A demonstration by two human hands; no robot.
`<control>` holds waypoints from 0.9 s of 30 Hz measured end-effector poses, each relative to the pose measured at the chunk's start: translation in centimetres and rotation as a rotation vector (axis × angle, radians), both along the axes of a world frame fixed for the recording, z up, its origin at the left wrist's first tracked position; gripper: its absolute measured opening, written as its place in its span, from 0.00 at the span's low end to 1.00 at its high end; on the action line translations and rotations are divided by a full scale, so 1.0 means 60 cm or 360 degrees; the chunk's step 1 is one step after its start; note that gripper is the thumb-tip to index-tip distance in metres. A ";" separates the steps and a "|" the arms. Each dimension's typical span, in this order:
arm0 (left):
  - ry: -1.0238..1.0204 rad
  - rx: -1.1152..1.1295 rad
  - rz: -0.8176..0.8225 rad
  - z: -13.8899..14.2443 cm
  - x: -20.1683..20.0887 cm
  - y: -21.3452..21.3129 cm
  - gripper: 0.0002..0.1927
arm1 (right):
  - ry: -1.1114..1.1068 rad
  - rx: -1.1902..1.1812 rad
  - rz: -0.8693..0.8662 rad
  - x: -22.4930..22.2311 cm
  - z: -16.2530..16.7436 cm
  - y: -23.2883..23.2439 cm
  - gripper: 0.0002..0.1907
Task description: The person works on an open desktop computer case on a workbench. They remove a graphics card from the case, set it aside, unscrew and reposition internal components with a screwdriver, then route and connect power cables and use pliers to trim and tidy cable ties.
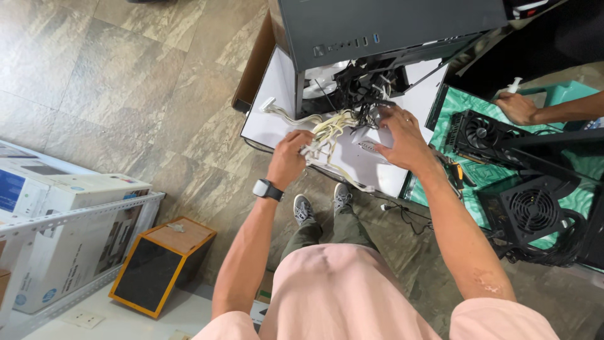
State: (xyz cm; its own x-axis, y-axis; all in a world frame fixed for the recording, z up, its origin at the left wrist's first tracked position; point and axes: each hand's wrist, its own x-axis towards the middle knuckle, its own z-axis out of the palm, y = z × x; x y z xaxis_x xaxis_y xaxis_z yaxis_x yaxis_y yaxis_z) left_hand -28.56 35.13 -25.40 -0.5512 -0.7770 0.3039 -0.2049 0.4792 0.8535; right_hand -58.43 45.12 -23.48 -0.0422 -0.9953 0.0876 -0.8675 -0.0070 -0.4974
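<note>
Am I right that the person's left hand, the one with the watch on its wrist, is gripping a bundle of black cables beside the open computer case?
Not quite: the head view shows the left hand gripping a bundle of cream-white cables, not black ones. The rest holds: the watch sits on that wrist, and the open computer case stands just beyond the hand.

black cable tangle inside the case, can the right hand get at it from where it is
Probably yes: the right hand rests flat on the white panel just below the black cables, with nothing between them.
</note>
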 end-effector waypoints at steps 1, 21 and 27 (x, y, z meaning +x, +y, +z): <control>0.0014 0.0059 0.0015 -0.005 -0.001 0.010 0.17 | -0.0034 -0.0062 -0.0030 0.004 -0.004 0.003 0.30; -0.0049 -0.0542 0.0138 -0.058 0.007 0.077 0.20 | -0.2311 0.0611 -0.0656 0.143 -0.072 -0.082 0.07; 0.0562 0.0477 0.0455 -0.053 0.022 0.063 0.23 | -0.2372 0.0668 -0.0529 0.127 -0.046 -0.089 0.09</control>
State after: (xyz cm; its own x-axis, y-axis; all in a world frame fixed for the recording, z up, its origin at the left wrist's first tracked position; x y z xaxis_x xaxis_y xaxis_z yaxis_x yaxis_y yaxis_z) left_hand -27.23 38.89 -28.56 -0.2094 -0.9621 0.1746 0.0324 0.1717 0.9846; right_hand -50.80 39.77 -26.23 -0.0469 -0.8662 -0.4974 0.4458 0.4275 -0.7865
